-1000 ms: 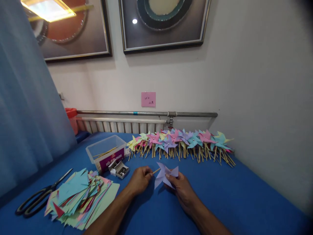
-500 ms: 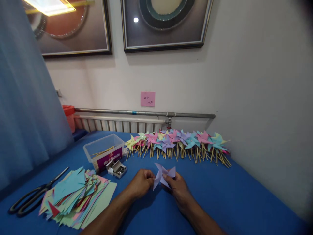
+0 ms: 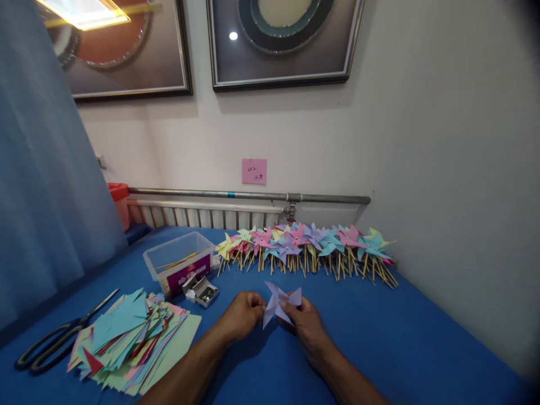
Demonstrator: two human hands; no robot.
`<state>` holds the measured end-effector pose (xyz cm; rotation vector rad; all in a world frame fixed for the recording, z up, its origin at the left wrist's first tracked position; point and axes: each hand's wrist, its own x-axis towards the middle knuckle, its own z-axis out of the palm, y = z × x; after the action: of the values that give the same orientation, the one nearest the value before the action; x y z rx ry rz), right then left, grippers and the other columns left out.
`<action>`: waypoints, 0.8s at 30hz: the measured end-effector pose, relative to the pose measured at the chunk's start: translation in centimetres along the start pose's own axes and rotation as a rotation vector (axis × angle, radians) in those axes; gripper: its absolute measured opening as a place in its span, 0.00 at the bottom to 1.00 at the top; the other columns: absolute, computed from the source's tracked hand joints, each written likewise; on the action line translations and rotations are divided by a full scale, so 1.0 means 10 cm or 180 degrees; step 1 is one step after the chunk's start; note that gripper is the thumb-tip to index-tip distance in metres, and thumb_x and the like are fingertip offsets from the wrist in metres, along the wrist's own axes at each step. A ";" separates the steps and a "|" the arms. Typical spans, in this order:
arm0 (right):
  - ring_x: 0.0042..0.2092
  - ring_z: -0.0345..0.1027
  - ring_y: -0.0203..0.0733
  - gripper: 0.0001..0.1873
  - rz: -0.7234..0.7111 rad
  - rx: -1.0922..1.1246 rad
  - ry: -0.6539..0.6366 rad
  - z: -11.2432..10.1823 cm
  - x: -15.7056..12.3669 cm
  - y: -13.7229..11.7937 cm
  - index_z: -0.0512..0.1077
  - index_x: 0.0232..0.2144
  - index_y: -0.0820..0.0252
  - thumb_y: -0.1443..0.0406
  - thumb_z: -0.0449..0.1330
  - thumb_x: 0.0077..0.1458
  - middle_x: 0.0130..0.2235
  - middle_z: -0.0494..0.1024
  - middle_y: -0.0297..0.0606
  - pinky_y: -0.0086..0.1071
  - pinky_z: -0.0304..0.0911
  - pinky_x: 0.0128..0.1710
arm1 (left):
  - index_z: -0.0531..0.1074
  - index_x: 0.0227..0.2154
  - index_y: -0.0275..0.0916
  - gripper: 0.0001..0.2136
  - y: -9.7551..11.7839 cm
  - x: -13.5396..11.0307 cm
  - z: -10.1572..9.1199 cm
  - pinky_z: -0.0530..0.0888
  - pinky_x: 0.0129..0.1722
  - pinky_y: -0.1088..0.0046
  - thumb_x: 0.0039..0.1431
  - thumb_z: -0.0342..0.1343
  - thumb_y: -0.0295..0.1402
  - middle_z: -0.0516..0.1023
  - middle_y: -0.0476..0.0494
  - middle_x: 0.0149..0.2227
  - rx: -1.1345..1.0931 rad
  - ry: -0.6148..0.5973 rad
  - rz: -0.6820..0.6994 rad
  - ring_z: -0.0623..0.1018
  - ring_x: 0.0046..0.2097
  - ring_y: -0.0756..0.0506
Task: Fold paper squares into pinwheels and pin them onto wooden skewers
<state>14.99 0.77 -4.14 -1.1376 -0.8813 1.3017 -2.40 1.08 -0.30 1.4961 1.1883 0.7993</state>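
A lilac paper pinwheel (image 3: 276, 304) with folded blades is pinched in my right hand (image 3: 306, 326), the thumb pressed on its middle. No stick shows on it. Just to its left, my left hand (image 3: 245, 313) is closed with thumb and fingertips together beside a blade. What those fingertips hold, if anything, is hidden. Left of that hand lies a small open box of shiny metal pins (image 3: 206, 295). A clear plastic tub (image 3: 181, 264) with a purple label and several thin sticks in it stands behind the box.
Finished pinwheels on sticks (image 3: 304, 244) lie in a row by the wall. At the left are a stack of coloured paper (image 3: 135, 340) and black-handled scissors (image 3: 63, 337) on the blue tabletop (image 3: 379, 349). A blue curtain (image 3: 46, 169) hangs at the left edge.
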 end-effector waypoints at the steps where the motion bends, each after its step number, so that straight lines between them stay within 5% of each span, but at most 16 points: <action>1: 0.28 0.69 0.40 0.24 -0.0003 -0.0010 0.0000 0.00 0.00 0.00 0.74 0.33 0.59 0.54 0.73 0.35 0.26 0.76 0.32 0.32 0.67 0.30 | 0.68 0.22 0.37 0.03 0.00 0.00 0.00 0.55 0.22 0.76 0.45 0.50 0.27 0.65 0.55 0.17 0.0007 0.0001 -0.0010 0.59 0.19 0.54; 24: 0.29 0.70 0.39 0.22 -0.0112 -0.0007 -0.0112 0.01 -0.08 -0.08 0.75 0.34 0.61 0.55 0.72 0.38 0.28 0.78 0.34 0.31 0.66 0.31 | 0.68 0.21 0.37 0.04 -0.02 0.00 -0.01 0.54 0.22 0.75 0.47 0.50 0.26 0.65 0.54 0.18 0.0121 -0.0020 0.0035 0.60 0.21 0.53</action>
<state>14.98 0.02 -3.23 -1.0991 -0.9247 1.2956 -2.55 1.15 -0.48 1.5366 1.1974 0.7827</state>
